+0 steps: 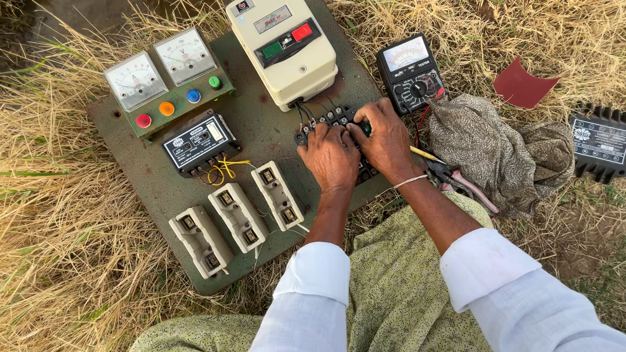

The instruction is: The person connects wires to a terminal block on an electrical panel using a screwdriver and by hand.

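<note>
A green metal control panel (261, 130) lies on dry grass. My left hand (331, 156) rests on a black terminal block (326, 119) near the panel's right edge, fingers curled over it. My right hand (386, 138) presses beside it on the same block, with something small and green showing between its fingertips. Black wires run from the block up into a cream starter box (285, 49). What the fingers grip is hidden.
On the panel: two analog meters (160, 70), coloured indicator lamps (176, 101), a black relay box (199, 142), three cream fuse holders (238, 218). On the grass at right: a multimeter (411, 72), pliers (460, 182), a cloth (495, 150), a red sheet (521, 85), a black finned cover (600, 145).
</note>
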